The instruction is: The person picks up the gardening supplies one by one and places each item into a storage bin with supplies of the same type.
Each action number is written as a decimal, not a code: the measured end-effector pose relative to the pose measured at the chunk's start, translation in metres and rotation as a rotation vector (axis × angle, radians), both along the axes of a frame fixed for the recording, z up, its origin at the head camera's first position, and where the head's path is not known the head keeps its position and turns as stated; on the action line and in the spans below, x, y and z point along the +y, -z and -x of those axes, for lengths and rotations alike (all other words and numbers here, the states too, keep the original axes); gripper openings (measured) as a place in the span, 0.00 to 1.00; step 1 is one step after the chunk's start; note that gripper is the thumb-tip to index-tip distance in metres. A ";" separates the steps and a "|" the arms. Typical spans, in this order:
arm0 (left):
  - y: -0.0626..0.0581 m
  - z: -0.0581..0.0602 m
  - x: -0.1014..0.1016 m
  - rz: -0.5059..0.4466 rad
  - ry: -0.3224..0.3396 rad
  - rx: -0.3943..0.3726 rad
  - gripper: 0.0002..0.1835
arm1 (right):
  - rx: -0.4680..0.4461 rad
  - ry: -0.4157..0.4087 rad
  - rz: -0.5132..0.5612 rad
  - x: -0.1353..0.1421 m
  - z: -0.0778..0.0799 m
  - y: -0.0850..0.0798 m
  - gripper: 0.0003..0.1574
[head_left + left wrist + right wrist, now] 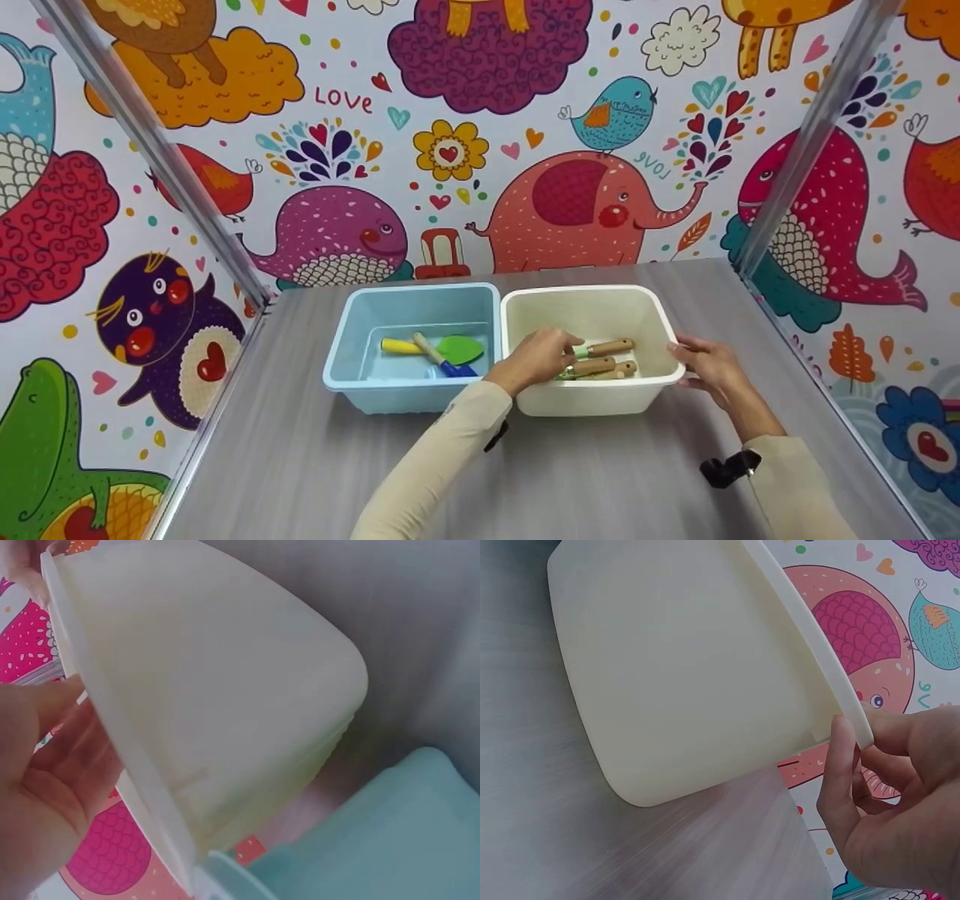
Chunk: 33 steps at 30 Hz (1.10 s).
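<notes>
My left hand point(536, 360) reaches over the front rim of the cream plastic tub point(592, 401), its fingers down among wooden-handled tools. One wooden handle point(611, 347) with a pale green collar lies by the fingertips; another wooden handle point(589, 366) lies nearer the front wall. The tool heads are hidden by the hand and the tub. In the left wrist view, the tub wall hides the fingertips of the left hand point(52, 772), so its hold is unclear. My right hand point(892, 795) pinches the tub's right front corner at the rim point(832, 664).
A light blue tub point(412, 401) stands against the cream tub's left side. Inside it lie a small trowel with a green blade point(460, 349) and yellow handle, and a blue tool point(454, 369) with a wooden handle. Both tubs stand on a grey table point(300, 450) before patterned walls.
</notes>
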State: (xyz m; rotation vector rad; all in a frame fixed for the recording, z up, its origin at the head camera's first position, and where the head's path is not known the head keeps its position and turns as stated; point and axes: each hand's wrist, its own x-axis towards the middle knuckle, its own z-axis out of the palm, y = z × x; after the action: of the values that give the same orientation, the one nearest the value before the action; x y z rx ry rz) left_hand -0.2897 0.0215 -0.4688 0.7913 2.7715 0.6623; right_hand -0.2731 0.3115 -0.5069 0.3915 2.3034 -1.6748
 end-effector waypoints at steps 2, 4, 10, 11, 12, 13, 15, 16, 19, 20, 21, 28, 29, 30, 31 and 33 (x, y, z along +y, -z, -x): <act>-0.002 -0.001 0.002 0.001 -0.001 -0.007 0.19 | 0.000 -0.003 -0.003 0.000 0.000 0.001 0.44; -0.003 -0.003 0.004 0.001 0.001 -0.010 0.19 | 0.000 -0.005 -0.005 0.000 -0.001 0.002 0.44; 0.000 -0.005 -0.001 0.030 0.010 0.028 0.18 | 0.019 -0.002 0.005 0.000 -0.002 0.002 0.44; 0.000 -0.006 -0.003 0.036 0.011 0.041 0.18 | 0.025 -0.004 0.010 0.000 -0.002 0.002 0.44; 0.001 -0.006 -0.005 0.040 0.009 0.049 0.17 | 0.029 -0.002 0.015 0.000 -0.002 0.002 0.43; 0.002 -0.006 -0.007 0.045 0.007 0.061 0.17 | 0.035 -0.006 0.021 0.000 -0.002 0.002 0.43; 0.003 -0.006 -0.012 0.040 0.004 0.073 0.17 | 0.037 -0.005 0.026 0.000 -0.002 0.002 0.43; 0.003 -0.005 -0.015 0.034 0.001 0.078 0.17 | 0.036 -0.002 0.028 0.000 -0.001 0.002 0.42; 0.004 -0.004 -0.023 0.008 -0.010 0.099 0.17 | 0.036 -0.005 0.021 0.000 -0.001 0.002 0.42; 0.004 -0.003 -0.026 -0.005 -0.016 0.103 0.17 | 0.034 -0.003 0.017 0.000 0.000 0.002 0.41; 0.005 -0.003 -0.030 -0.018 -0.025 0.106 0.17 | 0.034 -0.007 0.012 -0.001 0.000 0.002 0.41; 0.008 -0.004 -0.054 -0.090 -0.063 0.155 0.15 | 0.054 -0.028 -0.042 -0.001 0.001 -0.002 0.41; 0.008 -0.004 -0.056 -0.105 -0.064 0.170 0.15 | 0.059 -0.023 -0.046 -0.001 0.001 -0.003 0.41; 0.008 -0.005 -0.058 -0.122 -0.068 0.182 0.15 | 0.061 -0.016 -0.047 -0.001 0.001 -0.003 0.40; 0.008 -0.005 -0.060 -0.135 -0.073 0.194 0.15 | 0.067 -0.013 -0.047 -0.002 0.000 -0.002 0.40; 0.008 -0.005 -0.064 -0.158 -0.093 0.196 0.15 | 0.073 -0.003 -0.048 -0.003 0.000 -0.001 0.40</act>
State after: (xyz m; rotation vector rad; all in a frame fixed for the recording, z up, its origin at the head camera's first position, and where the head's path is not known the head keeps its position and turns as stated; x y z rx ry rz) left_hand -0.2842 -0.0427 -0.4771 0.8008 2.9767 0.8738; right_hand -0.2728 0.3088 -0.5059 0.3416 2.3990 -1.6618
